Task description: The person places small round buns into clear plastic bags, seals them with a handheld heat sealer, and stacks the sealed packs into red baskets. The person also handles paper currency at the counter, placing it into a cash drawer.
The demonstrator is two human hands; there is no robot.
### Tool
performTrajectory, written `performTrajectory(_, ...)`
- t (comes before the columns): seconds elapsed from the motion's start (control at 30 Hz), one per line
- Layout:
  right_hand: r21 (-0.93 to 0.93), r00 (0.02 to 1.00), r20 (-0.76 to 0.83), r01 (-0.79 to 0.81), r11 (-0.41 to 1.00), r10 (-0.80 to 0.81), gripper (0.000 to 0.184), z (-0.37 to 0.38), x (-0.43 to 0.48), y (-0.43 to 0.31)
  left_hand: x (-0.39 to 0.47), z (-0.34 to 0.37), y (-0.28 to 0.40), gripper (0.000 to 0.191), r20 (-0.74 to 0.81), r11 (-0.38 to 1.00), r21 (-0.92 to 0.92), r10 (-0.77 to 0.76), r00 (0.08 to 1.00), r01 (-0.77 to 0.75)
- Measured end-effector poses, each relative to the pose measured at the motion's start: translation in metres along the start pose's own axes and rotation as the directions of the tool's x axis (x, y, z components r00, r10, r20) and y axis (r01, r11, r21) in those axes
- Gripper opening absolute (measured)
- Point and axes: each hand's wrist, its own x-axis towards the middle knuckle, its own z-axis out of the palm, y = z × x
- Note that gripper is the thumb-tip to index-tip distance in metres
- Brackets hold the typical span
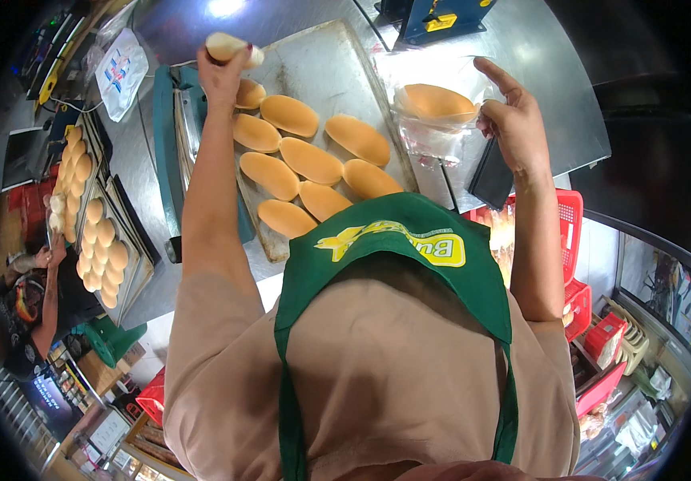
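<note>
Raised above the far left corner of the metal baking tray (333, 66), my left hand (222, 78) grips an oblong bread bun (223, 47), its pale side showing. Several golden oblong buns (311, 160) lie on the near part of that tray. Right of the tray, my right hand (510, 114) pinches the edge of a clear plastic bag (435, 141) between thumb and fingers, with the index finger stretched out. One golden bun (438, 102) rests in or on this bag; which of the two I cannot tell.
A teal metal device (168, 150) stands left of the tray. A black flat object (492, 174) lies below my right hand. Further left, a co-worker (33, 300) stands by trays of buns (105, 240). Red plastic baskets (570, 234) stand at right, a blue stand (441, 21) at the back.
</note>
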Motion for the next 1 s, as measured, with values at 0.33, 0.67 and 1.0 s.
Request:
performTrajectory(0.33, -0.122, 0.999, 0.043, -0.027, 0.992, 0.033, 0.069, 0.007, 0.000, -0.017, -0.111, 0.135, 0.172, 0.051, 0.826, 0.700, -0.013, 0.410, 0.387, -0.714)
performTrajectory(0.67, -0.234, 1.000, -0.016, 0.003, 0.972, -0.007, 0.064, 0.002, 0.005, -0.011, -0.102, 0.125, 0.155, 0.031, 0.588, 0.639, 0.202, 0.527, 0.614, -0.742)
performTrajectory(1.0, -0.107, 0.999, 0.031, 0.024, 0.994, -0.020, 0.065, -0.003, 0.017, -0.002, -0.010, -0.017, -0.052, 0.087, -0.039, 0.385, 0.880, -0.525, 0.850, 0.278)
